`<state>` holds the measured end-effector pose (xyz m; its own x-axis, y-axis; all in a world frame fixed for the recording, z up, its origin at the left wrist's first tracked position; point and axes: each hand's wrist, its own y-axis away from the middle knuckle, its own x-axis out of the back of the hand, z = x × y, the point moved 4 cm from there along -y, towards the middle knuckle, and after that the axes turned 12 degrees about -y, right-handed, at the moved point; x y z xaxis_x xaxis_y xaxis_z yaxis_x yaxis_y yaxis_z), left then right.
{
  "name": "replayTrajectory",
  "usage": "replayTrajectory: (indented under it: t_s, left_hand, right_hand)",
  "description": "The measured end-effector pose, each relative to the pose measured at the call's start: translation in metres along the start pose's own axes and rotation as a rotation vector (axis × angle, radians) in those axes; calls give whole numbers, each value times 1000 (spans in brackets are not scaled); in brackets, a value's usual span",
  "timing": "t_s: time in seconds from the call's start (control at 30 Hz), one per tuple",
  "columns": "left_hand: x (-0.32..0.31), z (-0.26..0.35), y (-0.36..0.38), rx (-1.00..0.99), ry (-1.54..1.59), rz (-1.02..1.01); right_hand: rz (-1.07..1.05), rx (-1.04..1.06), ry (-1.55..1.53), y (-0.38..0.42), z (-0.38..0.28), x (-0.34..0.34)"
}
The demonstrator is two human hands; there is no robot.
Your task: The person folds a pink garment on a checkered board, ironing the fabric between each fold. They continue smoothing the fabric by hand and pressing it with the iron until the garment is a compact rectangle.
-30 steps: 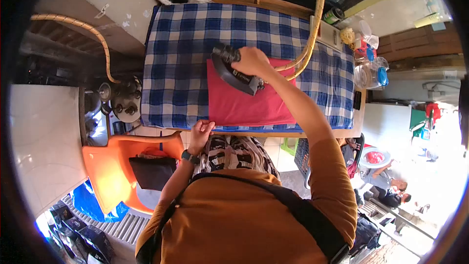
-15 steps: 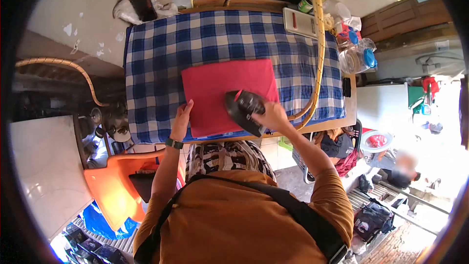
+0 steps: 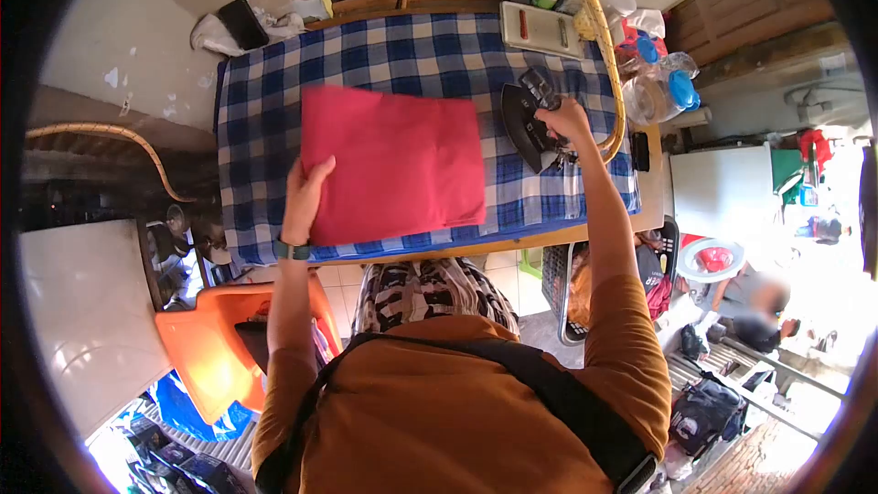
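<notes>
A folded red cloth [image 3: 398, 165] lies on the blue and white checked cover [image 3: 366, 50], its edges slightly blurred. My left hand [image 3: 305, 197] grips the cloth's left edge, thumb on top and fingers partly hidden. To the right of the cloth, my right hand [image 3: 565, 122] is closed around the handle of a black iron [image 3: 526, 128]. The iron is apart from the cloth, over the checked cover near a yellow hose-like cord [image 3: 611, 64].
A white tray [image 3: 540, 29] and clear jars [image 3: 649, 102] stand at the back right. An orange chair [image 3: 206, 338] is at the lower left. Below the table's right side sits a black basket [image 3: 558, 288] with clothes. A person [image 3: 754, 302] is at the far right.
My right hand has carried the iron off the cloth, to the right and away from me. The red cloth and my left hand have shifted left, and the left hand now grips the edge.
</notes>
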<state>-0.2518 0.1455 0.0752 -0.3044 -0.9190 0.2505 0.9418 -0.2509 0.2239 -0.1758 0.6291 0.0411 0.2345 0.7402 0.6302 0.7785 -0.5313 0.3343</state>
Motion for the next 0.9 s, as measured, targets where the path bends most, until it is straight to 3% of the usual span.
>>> replayTrajectory:
  t_s: [0.07, 0.17, 0.27, 0.3, 0.33, 0.4, 0.47, 0.53, 0.57, 0.63, 0.83, 0.87, 0.9]
  left_hand:
    - [1, 69, 5, -208, -57, 25]
    - [1, 167, 32, -451, -480, 102]
    - [-11, 197, 56, -633, -731, 227]
    - [-20, 197, 63, -746, -950, 256]
    - [-30, 195, 71, -854, -1173, 285]
    - [-61, 160, 81, -910, -1290, 231]
    - [-97, 106, 85, -833, -1443, 0]
    - [-119, 22, 86, -787, -1293, -177]
    - [-124, -14, 84, -650, -1305, -223]
    - [-118, -23, 84, -786, -1357, -94]
    - [-109, -58, 75, -803, -1352, -73]
    - [-110, -57, 77, -830, -1366, -70]
    - [-113, -58, 78, -873, -1423, -53]
  right_hand:
    - [-12, -1, -45, 3, -2, 4]
    - [-52, 44, -71, -1, 2, 3]
    - [-53, 68, -42, -6, 6, 2]
    - [-72, 85, -25, -6, 5, 2]
    - [-83, 116, -55, -7, 5, 0]
    - [-86, 124, -88, 6, -8, 6]
    - [-105, 132, -122, 9, -13, 2]
    - [-131, 65, -119, 0, -5, -2]
    - [-119, 89, -77, 0, -4, -2]
    - [-152, 87, -28, -6, -2, -5]
    - [-163, 50, -23, -9, 0, -7]
    - [42, 309, 141, 5, -13, -1]
    - [119, 340, 195, 22, -21, 0]
